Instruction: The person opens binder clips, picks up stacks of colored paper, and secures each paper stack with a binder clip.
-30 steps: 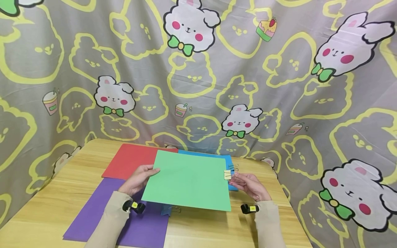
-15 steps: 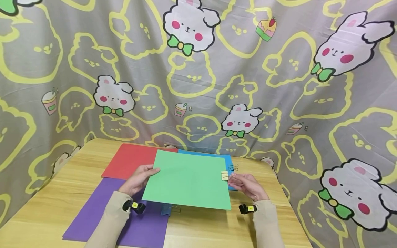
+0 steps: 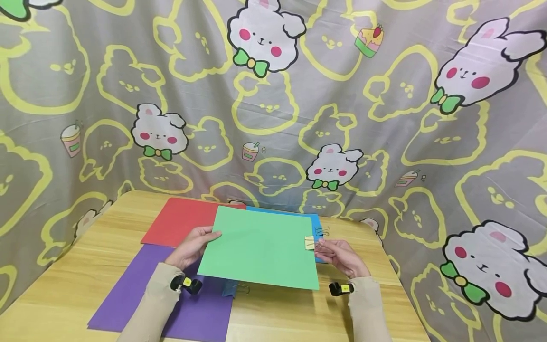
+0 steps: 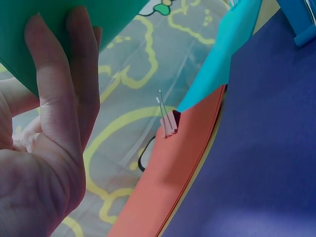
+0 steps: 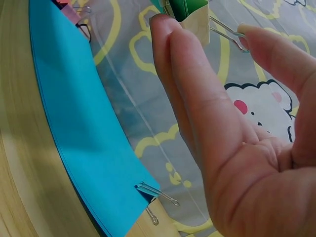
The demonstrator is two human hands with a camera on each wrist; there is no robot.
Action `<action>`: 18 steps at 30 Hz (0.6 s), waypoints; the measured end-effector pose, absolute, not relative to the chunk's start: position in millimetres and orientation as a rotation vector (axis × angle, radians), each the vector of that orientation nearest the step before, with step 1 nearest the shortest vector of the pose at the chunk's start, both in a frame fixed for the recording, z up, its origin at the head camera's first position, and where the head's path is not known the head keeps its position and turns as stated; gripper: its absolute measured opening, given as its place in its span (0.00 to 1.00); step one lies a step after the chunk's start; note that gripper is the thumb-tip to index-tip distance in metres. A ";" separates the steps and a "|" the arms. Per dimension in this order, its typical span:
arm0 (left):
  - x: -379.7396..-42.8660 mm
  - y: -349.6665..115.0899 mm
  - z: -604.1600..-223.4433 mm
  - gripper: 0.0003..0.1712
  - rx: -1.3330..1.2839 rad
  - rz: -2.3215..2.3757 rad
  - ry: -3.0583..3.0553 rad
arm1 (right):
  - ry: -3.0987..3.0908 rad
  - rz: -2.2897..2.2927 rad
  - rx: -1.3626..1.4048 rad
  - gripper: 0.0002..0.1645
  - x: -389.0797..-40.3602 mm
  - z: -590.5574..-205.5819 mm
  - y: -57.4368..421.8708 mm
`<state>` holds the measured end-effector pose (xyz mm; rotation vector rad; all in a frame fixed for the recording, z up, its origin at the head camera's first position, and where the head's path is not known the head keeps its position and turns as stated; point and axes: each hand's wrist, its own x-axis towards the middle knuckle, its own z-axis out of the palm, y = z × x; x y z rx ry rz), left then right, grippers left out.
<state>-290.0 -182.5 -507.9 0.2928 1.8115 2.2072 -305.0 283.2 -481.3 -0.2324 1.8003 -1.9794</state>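
Note:
A green stack of paper [image 3: 260, 247] is held up level above the table. My left hand [image 3: 194, 247] grips its left edge, thumb on top and fingers underneath, as the left wrist view shows. On its right edge sits a pale yellow binder clip [image 3: 309, 242], its body overlapping the green paper. My right hand [image 3: 342, 256] pinches the clip's wire handles; in the right wrist view the thumb meets the end of one handle [image 5: 229, 34], and the other fingers lie along the clip's far side.
Red paper [image 3: 183, 221] with a pink binder clip [image 4: 169, 123] lies at the back left. Purple paper [image 3: 128, 289] with a blue binder clip [image 3: 230, 288] lies at the front left. Blue paper [image 5: 89, 113], also clipped, lies behind the green stack. A patterned curtain [image 3: 273, 95] hangs behind the table.
The yellow binder clip and my right hand have shifted slightly left, so the clip sits further onto the green paper. My left hand and the paper have hardly moved.

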 end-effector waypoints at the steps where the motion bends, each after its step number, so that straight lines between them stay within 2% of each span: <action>1: -289.7 -182.3 -507.7 0.31 0.292 2.205 1.813 | 1.799 -1.982 -0.223 0.14 -304.8 -481.3 283.0; 18: -289.2 -180.3 -507.9 0.32 0.264 2.203 1.800 | 1.795 -1.976 -0.230 0.14 -304.4 -479.8 282.3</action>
